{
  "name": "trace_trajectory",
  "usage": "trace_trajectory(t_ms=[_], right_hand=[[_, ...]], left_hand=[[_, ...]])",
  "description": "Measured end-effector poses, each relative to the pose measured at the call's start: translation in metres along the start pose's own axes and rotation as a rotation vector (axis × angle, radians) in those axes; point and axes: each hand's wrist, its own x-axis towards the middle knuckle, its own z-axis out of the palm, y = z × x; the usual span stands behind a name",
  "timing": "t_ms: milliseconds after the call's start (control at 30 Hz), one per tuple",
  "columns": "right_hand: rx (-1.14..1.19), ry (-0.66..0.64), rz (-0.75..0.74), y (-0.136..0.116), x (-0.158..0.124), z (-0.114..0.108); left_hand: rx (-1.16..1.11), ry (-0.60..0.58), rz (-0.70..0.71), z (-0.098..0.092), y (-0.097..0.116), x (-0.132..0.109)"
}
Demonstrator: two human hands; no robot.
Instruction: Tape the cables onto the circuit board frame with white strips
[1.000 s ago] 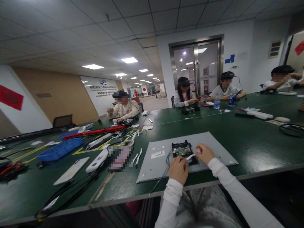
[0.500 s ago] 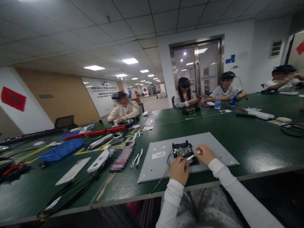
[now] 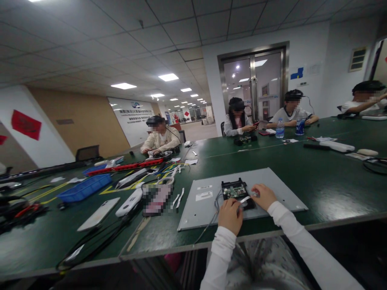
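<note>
A grey flat panel (image 3: 199,215) lies on the table in front of me, with a green circuit board (image 3: 234,190) in a black frame at its middle. A short white ribbon cable (image 3: 245,199) stretches over the near part of that frame. My left hand (image 3: 230,215) is closed at the cable's left end, its fingertips partly hidden. From the other side my right hand (image 3: 264,196) pinches the cable's right end between thumb and fingers. Thin grey wires (image 3: 217,203) run from the board across the panel to the table's near edge.
Left of the panel lie loose white strips (image 3: 180,197), a pinkish phone (image 3: 157,200), a white handheld device (image 3: 130,202), a white phone (image 3: 99,214) and a blue tray (image 3: 85,188). Several people sit across the table (image 3: 338,201). Water bottles (image 3: 279,129) stand at the far side.
The view has shifted slightly, so the scene sits a little further right. Both hands stay at the ribbon cable with hardly any movement.
</note>
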Motion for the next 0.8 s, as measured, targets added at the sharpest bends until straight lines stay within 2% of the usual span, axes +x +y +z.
trace_trajectory(t_ms=[800], right_hand=[[-0.011,-0.014,0.015,0.0066,0.0025,0.0042]], left_hand=[[0.039,-0.009,-0.002,0.0,0.0051,-0.0018]])
